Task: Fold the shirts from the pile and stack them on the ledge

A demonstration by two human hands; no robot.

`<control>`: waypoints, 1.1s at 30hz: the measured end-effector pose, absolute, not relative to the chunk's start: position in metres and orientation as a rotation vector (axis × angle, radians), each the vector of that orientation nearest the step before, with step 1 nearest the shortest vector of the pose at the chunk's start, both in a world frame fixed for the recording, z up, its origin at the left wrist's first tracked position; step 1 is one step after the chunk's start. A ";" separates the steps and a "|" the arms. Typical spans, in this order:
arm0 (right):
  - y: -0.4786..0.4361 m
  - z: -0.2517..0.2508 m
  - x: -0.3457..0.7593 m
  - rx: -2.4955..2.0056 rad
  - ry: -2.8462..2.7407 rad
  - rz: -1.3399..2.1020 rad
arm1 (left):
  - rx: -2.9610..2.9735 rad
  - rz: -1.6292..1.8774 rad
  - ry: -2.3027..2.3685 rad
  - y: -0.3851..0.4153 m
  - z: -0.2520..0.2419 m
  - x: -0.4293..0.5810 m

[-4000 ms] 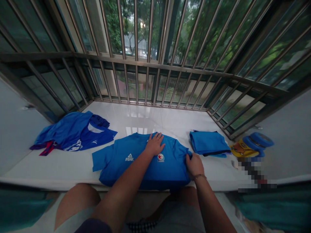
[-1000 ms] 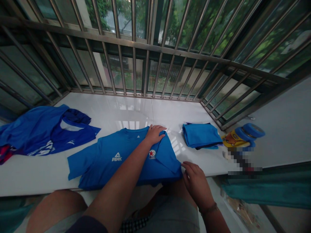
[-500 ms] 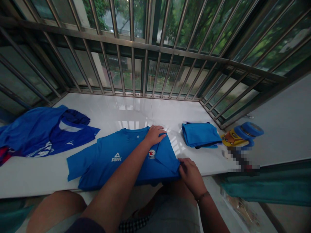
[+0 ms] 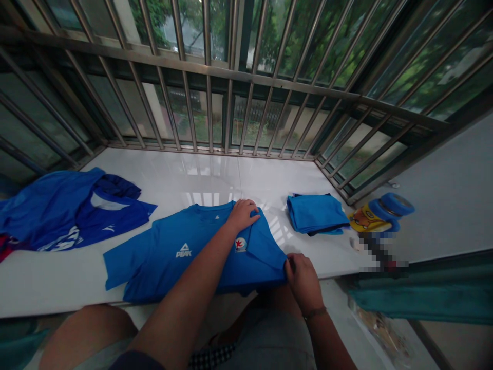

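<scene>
A blue T-shirt (image 4: pixel 204 252) with a white PEAK logo and a round badge lies front side up across the white ledge, its collar away from me. My left hand (image 4: pixel 244 216) rests on its right shoulder beside the collar, fingers laid over the cloth. At the end of the right sleeve, my right hand (image 4: pixel 303 280) pinches the cuff between thumb and fingers. The sleeve is drawn fairly straight between both hands. The lower part of the shirt reaches the near edge of the ledge, partly hidden by my left forearm.
Crumpled blue jerseys (image 4: pixel 57 205) are heaped at the left. A folded stack of blue clothes (image 4: pixel 318 213) sits on the right, near a yellow and blue container (image 4: pixel 372 216). Metal bars (image 4: pixel 231 77) close off the window behind the white ledge (image 4: pixel 215 169).
My right hand has shifted slightly, and the sleeve it pinches now looks straighter and flatter. My left hand stays on the shoulder.
</scene>
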State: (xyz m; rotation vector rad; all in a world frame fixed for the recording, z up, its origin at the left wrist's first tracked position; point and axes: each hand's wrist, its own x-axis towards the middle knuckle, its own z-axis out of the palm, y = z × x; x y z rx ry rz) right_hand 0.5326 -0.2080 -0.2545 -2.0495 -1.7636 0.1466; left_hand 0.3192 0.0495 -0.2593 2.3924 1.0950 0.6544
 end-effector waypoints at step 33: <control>-0.203 -0.255 0.501 -1.937 -1.712 0.242 | 2.068 0.552 1.150 0.035 -0.246 0.308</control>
